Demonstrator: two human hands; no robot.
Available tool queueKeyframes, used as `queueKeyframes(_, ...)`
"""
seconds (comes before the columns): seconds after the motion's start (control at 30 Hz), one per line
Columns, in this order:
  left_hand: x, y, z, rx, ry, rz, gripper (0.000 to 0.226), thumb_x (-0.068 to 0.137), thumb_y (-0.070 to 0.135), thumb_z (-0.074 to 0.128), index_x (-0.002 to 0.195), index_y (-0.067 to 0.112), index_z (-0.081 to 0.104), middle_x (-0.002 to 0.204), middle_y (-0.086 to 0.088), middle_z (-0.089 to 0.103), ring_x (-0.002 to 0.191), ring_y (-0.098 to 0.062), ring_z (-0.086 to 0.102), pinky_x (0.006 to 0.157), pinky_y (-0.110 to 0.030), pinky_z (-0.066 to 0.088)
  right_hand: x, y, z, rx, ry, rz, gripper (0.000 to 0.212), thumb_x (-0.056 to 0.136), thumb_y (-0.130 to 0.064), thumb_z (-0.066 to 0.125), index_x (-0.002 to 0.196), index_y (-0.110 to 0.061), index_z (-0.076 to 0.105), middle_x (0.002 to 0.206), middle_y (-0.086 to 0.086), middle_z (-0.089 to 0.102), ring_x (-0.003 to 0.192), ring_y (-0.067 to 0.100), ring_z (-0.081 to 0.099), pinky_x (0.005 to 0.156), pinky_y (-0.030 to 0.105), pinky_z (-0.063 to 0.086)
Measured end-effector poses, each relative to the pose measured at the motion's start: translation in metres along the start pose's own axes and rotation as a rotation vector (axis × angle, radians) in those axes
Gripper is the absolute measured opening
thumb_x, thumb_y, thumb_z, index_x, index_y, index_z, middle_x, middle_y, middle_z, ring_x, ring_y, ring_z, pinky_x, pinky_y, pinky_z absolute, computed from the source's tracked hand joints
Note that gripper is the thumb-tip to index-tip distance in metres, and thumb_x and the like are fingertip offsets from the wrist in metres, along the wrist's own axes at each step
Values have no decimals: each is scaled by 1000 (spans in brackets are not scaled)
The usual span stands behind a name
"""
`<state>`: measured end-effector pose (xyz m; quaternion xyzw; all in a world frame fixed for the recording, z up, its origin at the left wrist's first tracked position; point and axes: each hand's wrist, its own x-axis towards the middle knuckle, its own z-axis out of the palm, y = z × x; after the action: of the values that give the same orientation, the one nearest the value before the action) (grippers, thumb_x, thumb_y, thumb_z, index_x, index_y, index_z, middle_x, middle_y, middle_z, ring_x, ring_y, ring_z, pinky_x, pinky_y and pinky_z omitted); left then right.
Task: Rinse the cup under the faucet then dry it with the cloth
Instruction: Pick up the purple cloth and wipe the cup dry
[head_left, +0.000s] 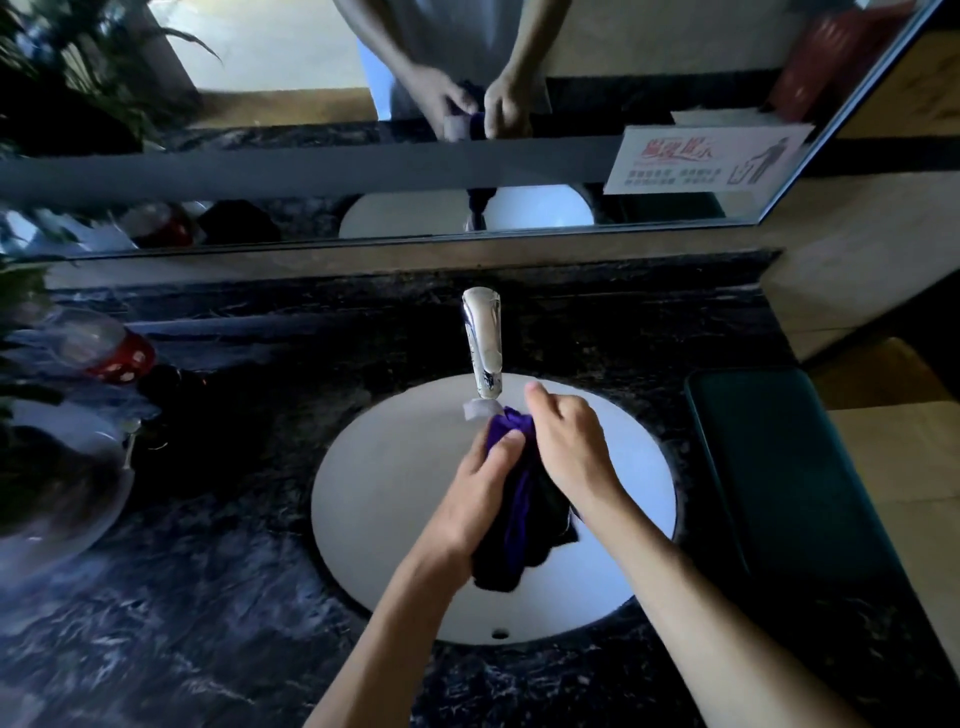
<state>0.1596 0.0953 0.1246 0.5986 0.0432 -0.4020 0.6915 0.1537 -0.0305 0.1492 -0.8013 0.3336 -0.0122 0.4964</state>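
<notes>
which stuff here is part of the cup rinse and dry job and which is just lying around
In the job: cup, purple cloth, faucet, sink, both hands.

Lying about: dark green tray, red-and-clear container, notice card, plant.

Open basin (395, 499) left of hands; faucet (483, 343) close ahead; bottle (104, 345), dark tray (789, 467) flanking on counter (208, 597).

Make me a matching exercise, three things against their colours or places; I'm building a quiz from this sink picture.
Things:
1. cloth
2. faucet
3. sink

Descriptions:
A. shiny chrome, behind the basin
B. white, set into the dark counter
C. purple, bunched between the left hand and right hand

Pairs: 1-C, 2-A, 3-B
</notes>
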Motion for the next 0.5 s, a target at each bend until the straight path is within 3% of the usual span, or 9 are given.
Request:
queueKeyframes(0.03, 0, 2, 2, -147, -3, -99, 53, 96, 54, 57, 124, 11, 66, 114, -22, 75, 96, -33, 74, 90, -47, 58, -2, 2, -1, 162, -1, 31, 55, 100, -37, 47, 53, -19, 25, 52, -7, 26, 55, 18, 31, 57, 34, 29)
queueKeyframes(0.1, -2, 4, 3, -358, -29, -250, 60, 99, 60, 53, 119, 7, 73, 107, -24, 78, 88, -36, 78, 79, -46, 62, -10, 4, -3, 452, -37, 81, 51, 102, -39, 49, 62, -24, 21, 58, -6, 22, 52, 13, 25, 51, 30, 23)
queueKeyframes(0.13, -3, 6, 3, -394, -55, -271, 62, 99, 62, 51, 114, 6, 75, 100, -23, 78, 80, -36, 78, 73, -45, 62, -11, 5, -4, 479, -45, 53, 50, 102, -38, 49, 63, -24, 21, 58, -7, 21, 51, 11, 24, 49, 29, 21)
queueKeyframes(0.2, -3, 10, 2, -400, -58, -285, 63, 99, 62, 50, 109, 6, 75, 94, -22, 78, 73, -35, 77, 74, -44, 59, -9, 7, -7, 304, -54, -111, 50, 104, -33, 48, 62, -25, 21, 55, -10, 21, 50, 8, 22, 48, 28, 19)
queueKeyframes(0.27, 1, 8, 3, -230, 13, -195, 56, 101, 57, 53, 116, 7, 73, 99, -23, 78, 78, -31, 77, 77, -41, 58, -4, 5, -12, -73, -75, -263, 50, 104, -29, 45, 59, -22, 23, 54, -6, 28, 51, 11, 27, 51, 30, 23)
queueKeyframes(0.3, 5, 6, 2, -87, 66, -99, 52, 99, 56, 55, 117, 10, 70, 99, -25, 77, 79, -31, 75, 75, -40, 58, -4, 1, -12, -244, -82, -298, 49, 103, -31, 43, 58, -20, 27, 55, -1, 38, 55, 17, 35, 55, 31, 27)
queueKeyframes(0.37, 11, 0, 5, 166, 72, 81, 46, 93, 61, 53, 110, 20, 65, 93, -32, 72, 77, -41, 70, 72, -50, 59, -5, -5, -7, -419, -53, -256, 45, 103, -37, 36, 62, -17, 39, 72, 13, 62, 73, 33, 54, 66, 36, 36)
queueKeyframes(0.43, 10, -3, 10, 179, 38, 138, 42, 94, 60, 47, 107, 22, 63, 85, -23, 71, 78, -46, 69, 79, -62, 60, -7, -10, -3, -400, 20, -199, 50, 102, -41, 35, 60, -16, 42, 76, 14, 68, 78, 36, 59, 71, 39, 41)
queueKeyframes(0.5, 6, 1, 13, -35, 34, 74, 47, 99, 54, 47, 113, 16, 70, 93, -20, 74, 84, -35, 70, 87, -56, 58, -7, -9, -6, -132, 24, -139, 56, 102, -40, 40, 51, -16, 39, 51, -3, 52, 59, 23, 50, 60, 35, 38)
